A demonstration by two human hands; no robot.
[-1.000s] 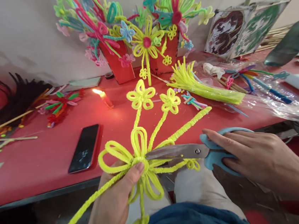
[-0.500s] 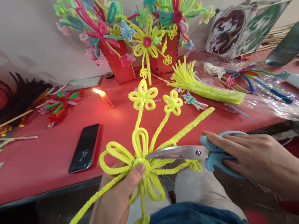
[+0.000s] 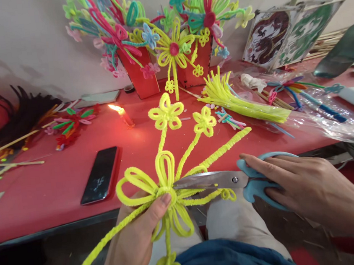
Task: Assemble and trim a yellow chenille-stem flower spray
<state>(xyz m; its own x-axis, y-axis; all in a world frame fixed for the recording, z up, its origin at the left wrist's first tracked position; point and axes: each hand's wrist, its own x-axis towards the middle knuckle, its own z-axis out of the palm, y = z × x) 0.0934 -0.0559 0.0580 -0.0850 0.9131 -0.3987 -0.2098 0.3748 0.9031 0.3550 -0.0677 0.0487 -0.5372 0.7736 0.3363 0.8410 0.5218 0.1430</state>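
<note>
A yellow pipe-cleaner flower (image 3: 164, 163) with looped petals and several twisted stems is pinched in my left hand (image 3: 137, 233), the thumb pressing its coiled centre. Small yellow blossoms tip some of the stems. My right hand (image 3: 309, 190) grips light-blue-handled scissors (image 3: 223, 179), fingers in the loops. The blades point left and reach over the right-hand petals, their tips beside the flower's centre. A short piece of yellow lies by the lower blade; whether the blades touch the wire there I cannot tell.
A lit red candle (image 3: 125, 117) burns on the red table (image 3: 56, 183), behind a black phone (image 3: 99, 175). Yellow pipe cleaners (image 3: 246, 104) lie at right in plastic. Red vases (image 3: 141, 75) of colourful pipe-cleaner flowers stand at the back. A bottle (image 3: 342, 49) is far right.
The held flower has shifted very slightly left, its tall upper blossom moving most. The small blossom at its right has moved left and up a little. Both hands keep their grip.
</note>
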